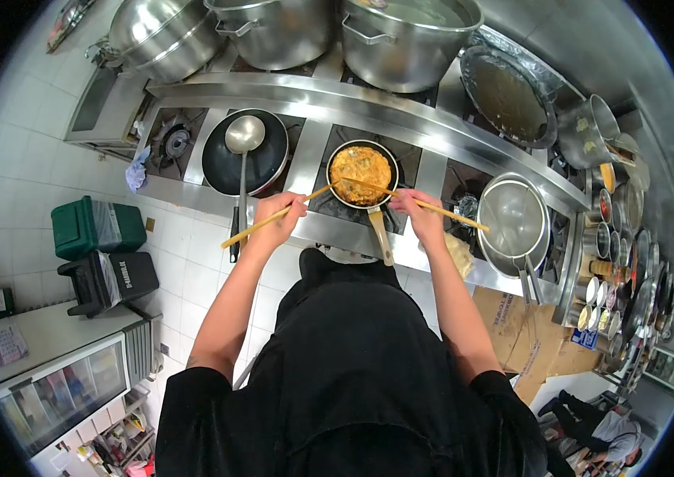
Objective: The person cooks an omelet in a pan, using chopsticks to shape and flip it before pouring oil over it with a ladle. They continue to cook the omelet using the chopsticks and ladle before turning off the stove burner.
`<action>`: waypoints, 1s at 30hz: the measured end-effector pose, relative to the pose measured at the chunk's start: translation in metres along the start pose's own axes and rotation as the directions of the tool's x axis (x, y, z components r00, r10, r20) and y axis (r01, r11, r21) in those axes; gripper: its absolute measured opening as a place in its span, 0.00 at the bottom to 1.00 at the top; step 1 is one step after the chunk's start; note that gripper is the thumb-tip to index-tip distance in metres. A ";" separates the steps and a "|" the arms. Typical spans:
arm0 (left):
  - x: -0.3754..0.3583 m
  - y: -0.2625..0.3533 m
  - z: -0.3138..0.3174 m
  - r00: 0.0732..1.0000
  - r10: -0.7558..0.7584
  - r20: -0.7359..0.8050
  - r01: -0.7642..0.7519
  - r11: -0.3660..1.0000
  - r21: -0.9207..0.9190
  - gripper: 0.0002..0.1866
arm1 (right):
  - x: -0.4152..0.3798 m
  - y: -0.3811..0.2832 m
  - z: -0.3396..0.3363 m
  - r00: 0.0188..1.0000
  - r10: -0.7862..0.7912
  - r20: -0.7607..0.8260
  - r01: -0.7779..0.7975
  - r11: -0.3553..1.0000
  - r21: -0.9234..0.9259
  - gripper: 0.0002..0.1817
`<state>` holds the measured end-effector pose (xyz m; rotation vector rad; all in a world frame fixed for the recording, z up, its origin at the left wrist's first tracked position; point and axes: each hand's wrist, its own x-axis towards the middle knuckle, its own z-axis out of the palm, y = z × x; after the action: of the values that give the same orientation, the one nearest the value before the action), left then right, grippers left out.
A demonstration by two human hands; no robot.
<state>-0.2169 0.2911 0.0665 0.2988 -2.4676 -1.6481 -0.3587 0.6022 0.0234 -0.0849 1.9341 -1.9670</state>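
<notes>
A small frying pan point(380, 233) sits on a burner in front of me, its beige handle pointing toward my body. In it lies a browned, orange-yellow omelette point(359, 168). My left hand point(276, 216) is closed around a long wooden chopstick point(243, 233), whose tip reaches the omelette's left side. A second chopstick point(464, 219) is gripped in my right hand point(419, 208), its tip over the middle of the omelette. Both hands hover at the stove's near edge, either side of the pan.
Left of the pan, a black wok point(215, 163) holds a large ladle point(244, 135). Strainers point(518, 211) rest on a pot at right. Large steel pots point(408, 48) line the back. Seasoning containers point(591, 290) crowd the far right, near a person point(603, 429). Bins point(110, 278) stand at left.
</notes>
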 end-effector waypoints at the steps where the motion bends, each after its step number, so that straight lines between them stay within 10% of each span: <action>1: 0.003 -0.009 0.001 1.000 0.010 0.013 -0.011 0.998 0.066 0.14 | 0.005 0.010 0.001 1.000 0.006 0.008 -0.006 1.000 0.005 0.12; 30: 0.023 -0.004 0.006 0.995 0.090 -0.047 -0.082 0.987 0.141 0.13 | 0.038 0.002 0.011 0.999 -0.020 0.032 0.021 1.000 -0.010 0.15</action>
<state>-0.2403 0.2894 0.0607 0.2464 -2.5226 -1.4192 -0.3903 0.5799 0.0141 -0.1381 1.9312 -1.9568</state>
